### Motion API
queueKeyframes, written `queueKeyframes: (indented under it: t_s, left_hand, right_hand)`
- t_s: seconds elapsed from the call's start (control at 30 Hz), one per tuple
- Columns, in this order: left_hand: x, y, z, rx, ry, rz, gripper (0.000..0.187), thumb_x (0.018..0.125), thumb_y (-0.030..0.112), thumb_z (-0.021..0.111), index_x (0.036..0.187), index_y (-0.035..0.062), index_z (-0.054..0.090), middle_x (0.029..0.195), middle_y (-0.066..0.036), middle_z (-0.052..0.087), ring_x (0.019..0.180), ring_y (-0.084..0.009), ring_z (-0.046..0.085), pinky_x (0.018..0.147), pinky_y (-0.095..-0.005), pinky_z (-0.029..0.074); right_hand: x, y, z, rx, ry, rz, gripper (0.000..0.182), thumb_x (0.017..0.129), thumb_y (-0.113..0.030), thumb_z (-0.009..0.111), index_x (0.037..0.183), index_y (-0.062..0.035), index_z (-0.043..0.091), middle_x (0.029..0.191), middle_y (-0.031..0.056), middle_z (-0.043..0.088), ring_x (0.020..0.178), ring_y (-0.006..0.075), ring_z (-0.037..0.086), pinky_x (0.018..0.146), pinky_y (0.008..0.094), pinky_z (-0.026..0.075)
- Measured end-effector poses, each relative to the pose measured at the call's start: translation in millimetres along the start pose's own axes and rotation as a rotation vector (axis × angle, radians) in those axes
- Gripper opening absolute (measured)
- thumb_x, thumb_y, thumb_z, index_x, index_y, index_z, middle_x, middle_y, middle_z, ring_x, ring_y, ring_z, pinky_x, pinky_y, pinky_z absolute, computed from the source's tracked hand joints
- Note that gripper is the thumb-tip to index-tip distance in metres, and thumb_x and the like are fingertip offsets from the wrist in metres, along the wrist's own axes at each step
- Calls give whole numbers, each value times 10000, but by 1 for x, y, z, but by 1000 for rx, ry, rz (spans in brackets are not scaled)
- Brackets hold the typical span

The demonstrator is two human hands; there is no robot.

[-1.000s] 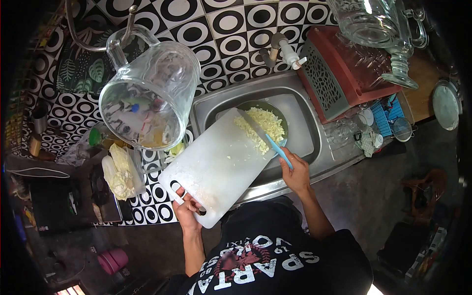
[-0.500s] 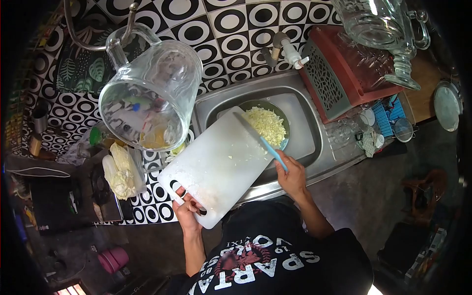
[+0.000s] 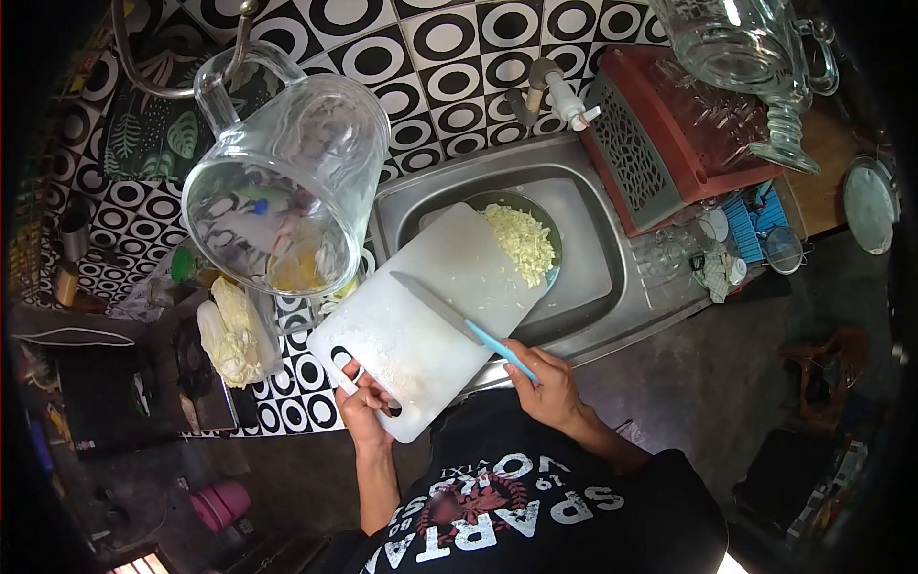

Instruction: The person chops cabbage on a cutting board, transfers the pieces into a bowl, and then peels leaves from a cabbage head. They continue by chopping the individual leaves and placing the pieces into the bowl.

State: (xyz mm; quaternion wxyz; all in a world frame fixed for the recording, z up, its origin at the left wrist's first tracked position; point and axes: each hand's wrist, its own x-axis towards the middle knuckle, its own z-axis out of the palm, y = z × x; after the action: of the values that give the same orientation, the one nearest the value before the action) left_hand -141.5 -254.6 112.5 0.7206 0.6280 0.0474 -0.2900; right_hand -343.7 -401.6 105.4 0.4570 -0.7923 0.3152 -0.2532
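My left hand grips the handle end of a white cutting board, which is tilted with its far end over a dark bowl in the sink. Chopped pale cabbage fills the bowl; a few bits cling to the board. A blue-handled knife is in my right hand, its blade lying across the middle of the board.
The steel sink has a tap behind it. A red dish rack stands to the right. Glass jugs hang in the foreground. A cabbage piece lies on the patterned counter at left.
My right hand has drawn the knife back from the bowl's edge down to the middle of the board. The board and my left hand have stayed in place.
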Motion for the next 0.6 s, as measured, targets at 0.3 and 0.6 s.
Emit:
queueKeyframes:
  t_s: [0.3, 0.6]
  left_hand:
    - [0, 0, -7, 70, -10, -1, 567, 547, 7, 361, 1112, -14, 415, 650, -74, 509, 452, -139, 485, 319, -203, 336]
    - [-5, 7, -4, 57, 11, 16, 554, 547, 8, 361, 1098, -25, 399, 662, -73, 506, 471, -141, 485, 322, -202, 338]
  right_hand:
    - [16, 49, -2, -117, 207, -60, 324, 816, -112, 587, 1136, -71, 557, 797, 160, 587, 712, 348, 593, 597, 391, 473]
    - [41, 65, -26, -181, 264, 65, 309, 829, -106, 568, 1137, -79, 559, 810, 145, 592, 711, 325, 589, 616, 372, 469]
